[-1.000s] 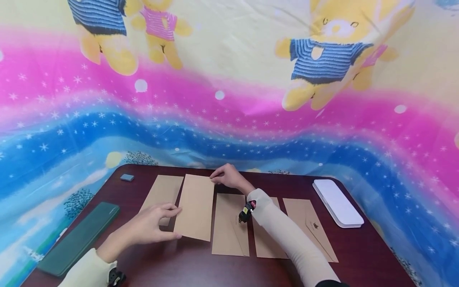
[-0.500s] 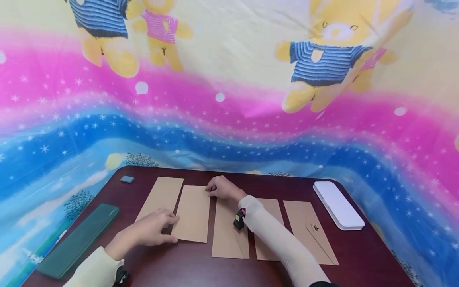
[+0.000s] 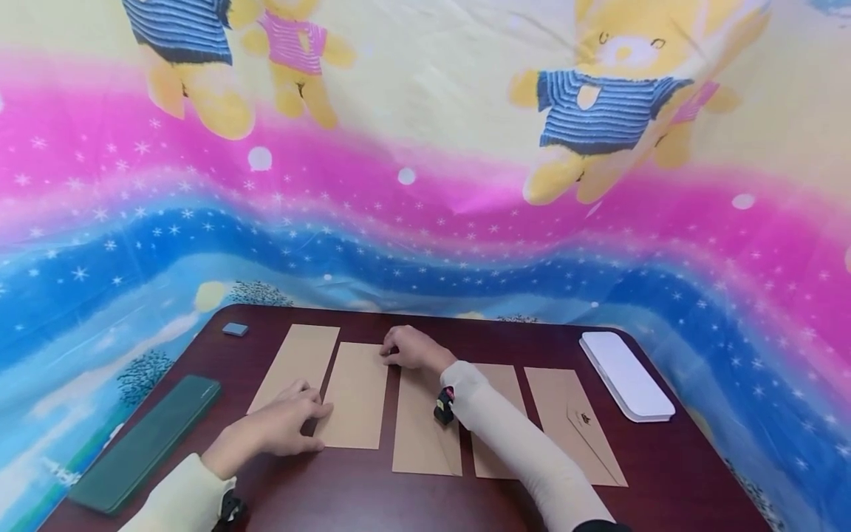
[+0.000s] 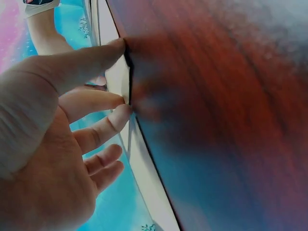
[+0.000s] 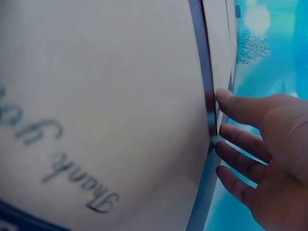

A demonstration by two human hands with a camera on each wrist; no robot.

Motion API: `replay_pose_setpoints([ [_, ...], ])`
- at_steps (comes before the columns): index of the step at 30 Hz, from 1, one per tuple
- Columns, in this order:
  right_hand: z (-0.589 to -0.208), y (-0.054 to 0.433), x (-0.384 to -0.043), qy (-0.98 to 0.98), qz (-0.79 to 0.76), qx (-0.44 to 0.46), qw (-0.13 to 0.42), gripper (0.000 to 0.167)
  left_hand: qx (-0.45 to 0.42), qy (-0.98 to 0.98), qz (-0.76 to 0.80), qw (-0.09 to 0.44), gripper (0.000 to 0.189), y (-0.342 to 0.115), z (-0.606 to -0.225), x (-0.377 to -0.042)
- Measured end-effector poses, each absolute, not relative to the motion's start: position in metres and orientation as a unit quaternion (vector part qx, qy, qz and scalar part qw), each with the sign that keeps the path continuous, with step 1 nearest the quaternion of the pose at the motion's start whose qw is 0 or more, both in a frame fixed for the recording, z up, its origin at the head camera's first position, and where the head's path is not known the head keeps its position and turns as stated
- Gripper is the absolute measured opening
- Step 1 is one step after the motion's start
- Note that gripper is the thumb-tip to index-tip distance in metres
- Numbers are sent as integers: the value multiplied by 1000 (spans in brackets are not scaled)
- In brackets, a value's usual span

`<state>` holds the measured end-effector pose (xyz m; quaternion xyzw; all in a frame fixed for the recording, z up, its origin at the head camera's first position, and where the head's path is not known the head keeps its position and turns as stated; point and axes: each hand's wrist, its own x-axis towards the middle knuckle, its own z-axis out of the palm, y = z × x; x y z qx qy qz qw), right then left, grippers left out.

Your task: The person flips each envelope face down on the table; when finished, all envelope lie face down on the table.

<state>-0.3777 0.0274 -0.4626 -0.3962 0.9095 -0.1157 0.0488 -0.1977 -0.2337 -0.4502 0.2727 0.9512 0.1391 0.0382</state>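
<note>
Several brown paper envelopes lie in a row on the dark table. The second envelope from the left [image 3: 355,395] lies flat, plain side up. My left hand [image 3: 282,421] rests at its lower left edge, thumb and fingers spread apart and touching it; the wrist beneath hides part of the leftmost envelope [image 3: 299,362]. At its upper right corner is my right hand [image 3: 415,349], thumb and fingertips [image 5: 224,95] against the edge. The right forearm crosses over the middle envelope [image 3: 422,443] and the fourth envelope [image 3: 495,451]. "Thank you" lettering shows on an envelope [image 5: 120,96] in the right wrist view.
A green case [image 3: 146,443] lies along the left side of the table [image 3: 372,495]. A small blue-grey block [image 3: 235,329] sits at the back left corner. On the right are the rightmost envelope [image 3: 575,428], flap up, and a white case [image 3: 626,377]. A printed curtain [image 3: 425,222] hangs behind.
The second envelope, earlier raised and tilted between both hands, has come down flat on the table and slightly nearer. My right hand moved down and left with it; my left hand shifted slightly.
</note>
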Motion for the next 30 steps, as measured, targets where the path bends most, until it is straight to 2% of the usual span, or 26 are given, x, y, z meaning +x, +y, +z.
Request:
replay_pose_setpoints([
  [5,-447,52,-375,907,-140,-393,59,32,279,945,169,2,59,-220,-449,-199],
  [9,-433,87,-373,920,-160,-348,82,34,299,936,179,-36,53,-194,-453,-195],
  [14,-437,126,-365,943,-142,-281,107,39,323,933,155,-31,62,-157,-460,-186],
  [19,-447,139,-359,950,-133,-261,108,45,331,936,118,-31,69,-129,-465,-183],
  [23,-448,138,-357,955,-131,-245,104,40,329,938,101,-47,59,-116,-465,-183],
  [27,-444,136,-359,956,-147,-217,130,35,328,940,83,-54,46,-108,-463,-184],
  [30,-441,136,-363,954,-154,-209,150,24,333,940,63,-47,44,-104,-459,-185],
])
